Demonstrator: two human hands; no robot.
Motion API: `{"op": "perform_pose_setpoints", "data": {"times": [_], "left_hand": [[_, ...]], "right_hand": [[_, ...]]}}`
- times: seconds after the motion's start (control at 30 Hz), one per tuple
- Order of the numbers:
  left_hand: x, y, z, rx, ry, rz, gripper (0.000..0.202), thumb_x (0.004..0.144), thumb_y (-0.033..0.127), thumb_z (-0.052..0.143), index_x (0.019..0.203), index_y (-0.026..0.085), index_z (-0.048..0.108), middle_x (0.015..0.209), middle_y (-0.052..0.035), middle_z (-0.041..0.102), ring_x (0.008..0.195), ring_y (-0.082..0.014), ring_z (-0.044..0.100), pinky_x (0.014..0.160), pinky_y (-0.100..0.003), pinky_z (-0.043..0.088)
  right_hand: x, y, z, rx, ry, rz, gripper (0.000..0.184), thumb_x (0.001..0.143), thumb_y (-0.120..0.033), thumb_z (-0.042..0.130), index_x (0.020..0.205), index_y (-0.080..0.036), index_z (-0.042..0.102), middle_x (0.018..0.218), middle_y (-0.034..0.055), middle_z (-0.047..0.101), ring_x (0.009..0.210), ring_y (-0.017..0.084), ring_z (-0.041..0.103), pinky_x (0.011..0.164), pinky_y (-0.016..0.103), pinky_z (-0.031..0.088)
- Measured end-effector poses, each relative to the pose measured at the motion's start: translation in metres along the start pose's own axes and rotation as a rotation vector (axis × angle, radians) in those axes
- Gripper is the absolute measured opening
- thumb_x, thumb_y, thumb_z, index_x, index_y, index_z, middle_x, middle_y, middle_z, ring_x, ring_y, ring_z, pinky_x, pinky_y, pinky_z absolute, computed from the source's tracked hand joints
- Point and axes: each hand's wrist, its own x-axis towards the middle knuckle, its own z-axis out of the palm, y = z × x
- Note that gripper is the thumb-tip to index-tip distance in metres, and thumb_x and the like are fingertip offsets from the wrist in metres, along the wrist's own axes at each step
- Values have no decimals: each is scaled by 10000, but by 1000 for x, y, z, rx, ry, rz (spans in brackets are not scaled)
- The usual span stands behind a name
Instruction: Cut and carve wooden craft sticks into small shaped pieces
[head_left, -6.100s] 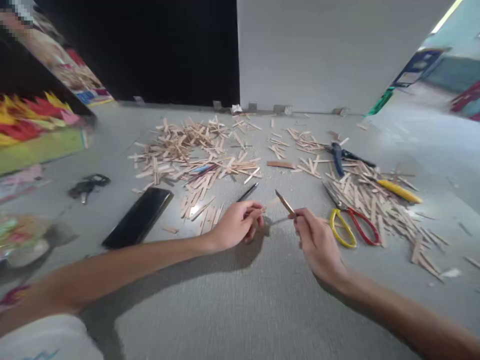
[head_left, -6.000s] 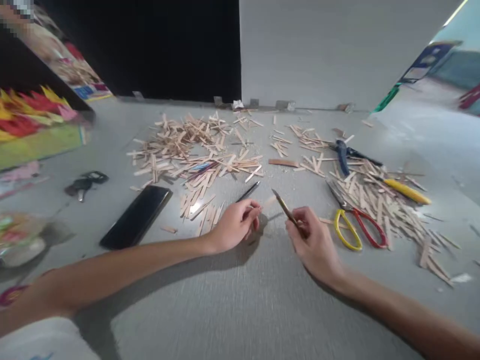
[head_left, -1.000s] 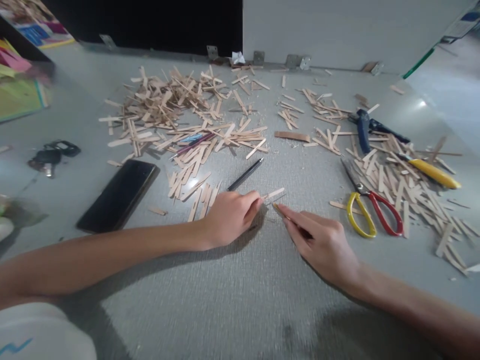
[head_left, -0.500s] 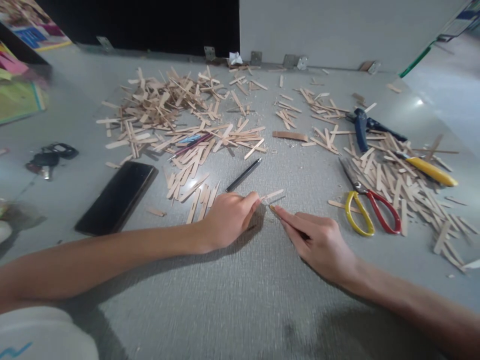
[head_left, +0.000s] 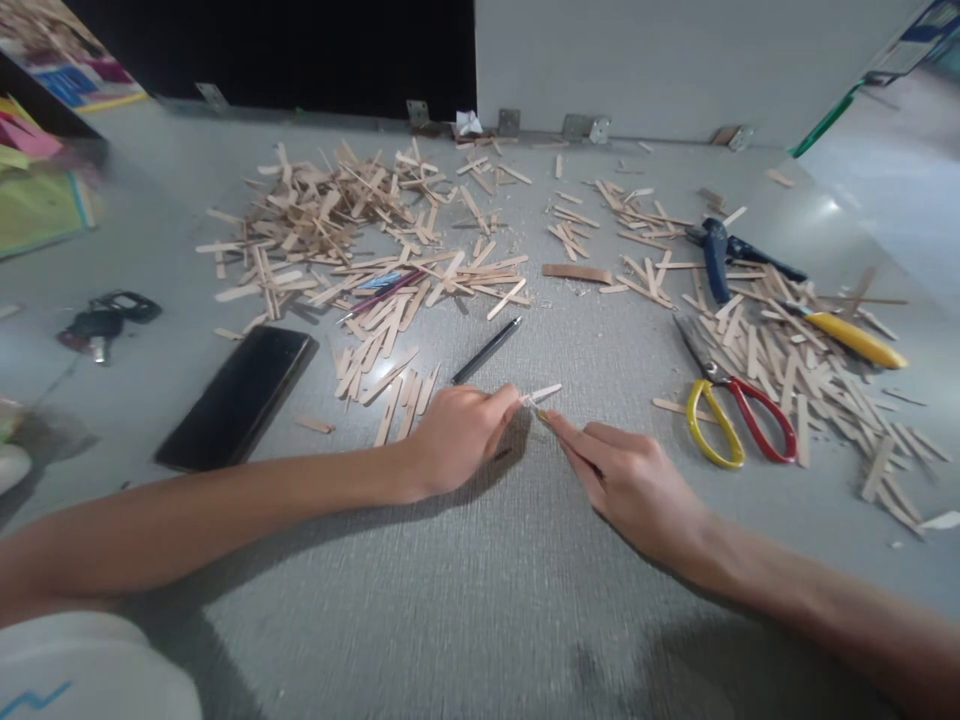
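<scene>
My left hand (head_left: 459,437) is closed, its fingertips pinning one end of a thin wooden stick (head_left: 543,393) flat on the grey table (head_left: 480,600). My right hand (head_left: 626,480) is closed around a small knife (head_left: 555,431), forefinger stretched along it. The blade tip touches the stick just right of my left fingertips. A black pen (head_left: 486,351) lies just beyond my left hand.
A large heap of wooden sticks (head_left: 352,230) covers the far left and middle, another heap (head_left: 795,360) lies at the right. Red-and-yellow scissors (head_left: 731,415), blue pliers (head_left: 716,255) and a yellow-handled tool (head_left: 855,338) lie at the right. A black phone (head_left: 236,395) and keys (head_left: 105,320) lie at the left.
Six seconds ago my right hand held the knife raised off the table; it has come down so the blade meets the stick. Over the last second both hands stayed almost still.
</scene>
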Motion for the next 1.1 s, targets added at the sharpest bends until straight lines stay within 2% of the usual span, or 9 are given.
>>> {"op": "perform_pose_setpoints", "data": {"times": [0.37,0.5,0.63,0.73,0.9,1.1], "left_hand": [[1,-1,1,-3,-10,-5,461,1172,303,278,815,198,550,489,61,457,411,-124,377,465,-257,230],[0,-1,0,11,-24,-22,467,1171,306,269,807,207,544,493,55,467,424,-131,396,476,-266,233],[0,-1,1,4,-19,-16,466,1167,302,265,791,214,527,492,58,447,427,-132,383,484,-272,223],[1,-1,1,-20,-23,-16,456,1158,301,273,772,220,501,494,60,427,427,-133,346,490,-278,209],[4,-1,-3,-141,-94,-59,399,1117,257,362,724,230,429,523,55,434,510,-150,393,600,-280,360],[6,1,-4,-223,-122,-115,387,1100,264,390,714,234,397,548,55,421,546,-155,384,697,-299,421]], "right_hand": [[-1,-3,5,-104,55,9,453,1106,-199,432,1460,-123,704,708,37,652,564,134,574,539,247,450],[-2,-1,5,-86,69,8,452,1102,-198,445,1476,-163,696,720,36,666,560,127,563,539,239,457],[-4,-1,7,-90,119,-20,442,1112,-192,437,1465,-159,700,715,24,658,549,116,553,526,227,453],[-5,-4,10,-175,180,-54,425,1108,-153,438,1426,-118,717,696,11,636,514,107,524,471,219,400],[-7,-8,9,-361,222,-152,484,1015,15,431,1397,-80,712,719,13,649,486,102,483,442,237,365],[-9,-8,6,-437,237,-191,657,956,69,410,1565,-130,556,748,-3,659,498,116,493,468,251,405]]}}
